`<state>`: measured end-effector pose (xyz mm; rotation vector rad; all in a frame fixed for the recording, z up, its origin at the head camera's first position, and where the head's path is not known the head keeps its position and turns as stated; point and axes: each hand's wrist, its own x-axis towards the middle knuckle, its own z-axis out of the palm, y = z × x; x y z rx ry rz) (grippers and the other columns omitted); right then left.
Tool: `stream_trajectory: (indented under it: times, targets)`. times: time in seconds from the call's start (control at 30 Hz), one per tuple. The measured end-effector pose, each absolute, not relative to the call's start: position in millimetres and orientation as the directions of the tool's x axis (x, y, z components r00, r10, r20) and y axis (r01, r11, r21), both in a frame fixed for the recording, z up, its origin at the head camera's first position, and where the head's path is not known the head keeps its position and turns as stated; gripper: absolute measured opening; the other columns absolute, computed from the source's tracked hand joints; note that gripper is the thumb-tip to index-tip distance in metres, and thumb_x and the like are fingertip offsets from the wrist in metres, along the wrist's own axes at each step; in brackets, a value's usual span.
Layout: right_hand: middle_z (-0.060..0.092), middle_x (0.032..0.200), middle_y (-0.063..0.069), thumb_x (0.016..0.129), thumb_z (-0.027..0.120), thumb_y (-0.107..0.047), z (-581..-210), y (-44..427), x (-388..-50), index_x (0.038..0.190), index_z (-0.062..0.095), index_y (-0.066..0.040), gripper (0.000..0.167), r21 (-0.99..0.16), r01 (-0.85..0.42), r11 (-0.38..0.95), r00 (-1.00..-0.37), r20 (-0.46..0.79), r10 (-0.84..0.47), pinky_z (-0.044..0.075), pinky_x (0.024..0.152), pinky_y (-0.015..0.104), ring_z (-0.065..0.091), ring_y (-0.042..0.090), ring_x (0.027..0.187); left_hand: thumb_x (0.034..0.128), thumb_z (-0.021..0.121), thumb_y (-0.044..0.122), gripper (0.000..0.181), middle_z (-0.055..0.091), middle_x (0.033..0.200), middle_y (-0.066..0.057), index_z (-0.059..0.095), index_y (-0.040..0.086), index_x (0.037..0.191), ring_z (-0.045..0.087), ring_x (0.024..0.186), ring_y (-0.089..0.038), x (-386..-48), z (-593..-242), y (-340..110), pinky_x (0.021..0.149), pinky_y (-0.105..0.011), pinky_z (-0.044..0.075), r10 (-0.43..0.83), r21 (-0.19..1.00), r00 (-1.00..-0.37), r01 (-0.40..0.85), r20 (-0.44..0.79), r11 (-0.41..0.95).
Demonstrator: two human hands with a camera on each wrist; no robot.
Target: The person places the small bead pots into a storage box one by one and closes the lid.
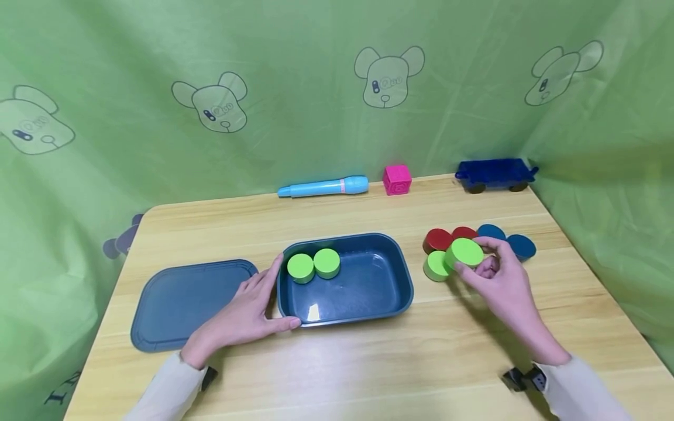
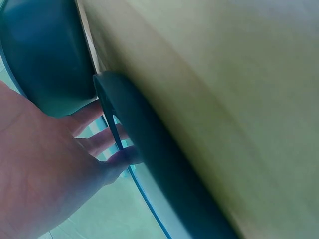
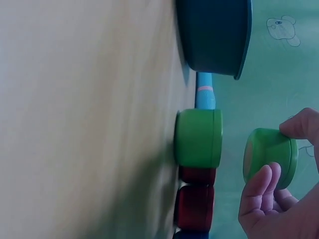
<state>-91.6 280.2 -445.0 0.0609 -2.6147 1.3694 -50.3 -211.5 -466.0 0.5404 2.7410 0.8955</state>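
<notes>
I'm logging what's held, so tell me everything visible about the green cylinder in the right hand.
The green cylinder is short, with a flat top, a slightly wider rim around it and a paler underside. It looks smooth, perhaps plastic or painted wood. The right hand pinches its sides, holding it above the table, top up, perhaps slightly tilted. It is right of the blue box; the right wrist view shows it apart from the nearby green piece.
</notes>
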Motion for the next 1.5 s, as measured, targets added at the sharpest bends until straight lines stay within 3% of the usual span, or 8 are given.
stream_trajectory:
  times: [0.43,0.6,0.8,1.03,1.2,1.5]
  targets:
    - [0.062,0.097,0.013,0.093,0.088,-0.008,-426,233,-109,0.144,0.06,0.0,0.059,-0.82,-0.229,0.524,-0.97,0.235,-0.057,0.047,0.066,0.015,0.056,0.016,0.079,0.0906,0.074,0.076,0.127,0.02,0.179,-0.011,-0.007,0.03,0.177,0.021,0.159,-0.054,-48,-464,-215,0.122,-0.077,0.013,0.4,0.6,-0.913,0.277,-0.079,0.751]
    - [0.067,0.095,0.012,0.092,0.09,-0.015,-423,209,-114,0.143,0.061,-0.003,0.06,-0.821,-0.221,0.526,-0.975,0.175,-0.136,0.051,0.066,0.02,0.062,0.02,0.079,0.0903,0.074,0.077,0.127,0.022,0.179,-0.013,-0.005,0.028,0.177,0.023,0.158,-0.054,-46,-464,-219,0.122,-0.077,0.015,0.397,0.59,-0.915,0.28,-0.075,0.758]
    - [0.068,0.096,0.012,0.092,0.091,-0.018,-423,187,-117,0.142,0.062,-0.006,0.058,-0.823,-0.195,0.533,-0.975,0.107,-0.193,0.055,0.066,0.027,0.067,0.025,0.08,0.091,0.072,0.078,0.125,0.02,0.18,-0.008,-0.008,0.033,0.176,0.022,0.159,-0.053,-48,-467,-216,0.122,-0.077,0.015,0.409,0.599,-0.91,0.289,-0.071,0.747]
    - [0.07,0.091,0.006,0.091,0.092,-0.019,-429,165,-118,0.141,0.062,-0.005,0.06,-0.794,-0.221,0.566,-0.967,0.101,-0.236,0.058,0.069,0.028,0.068,0.02,0.077,0.0903,0.072,0.079,0.127,0.02,0.179,-0.011,-0.008,0.032,0.176,0.022,0.159,-0.052,-50,-467,-211,0.123,-0.075,0.015,0.416,0.603,-0.907,0.294,-0.07,0.742]
    - [0.068,0.099,0.007,0.089,0.092,-0.017,-429,148,-119,0.139,0.063,-0.002,0.06,-0.753,-0.269,0.601,-0.955,0.124,-0.271,0.058,0.07,0.03,0.067,0.017,0.076,0.0904,0.072,0.079,0.127,0.021,0.179,-0.013,-0.008,0.031,0.176,0.023,0.159,-0.051,-51,-466,-210,0.123,-0.074,0.015,0.417,0.605,-0.906,0.294,-0.068,0.74]
    - [0.066,0.105,0.01,0.091,0.09,-0.019,-429,122,-126,0.136,0.061,0.002,0.057,-0.712,-0.211,0.67,-0.957,0.012,-0.29,0.057,0.076,0.036,0.066,0.017,0.079,0.0902,0.073,0.078,0.127,0.021,0.179,-0.013,-0.007,0.03,0.177,0.022,0.159,-0.053,-50,-466,-211,0.123,-0.076,0.015,0.417,0.607,-0.906,0.294,-0.069,0.738]
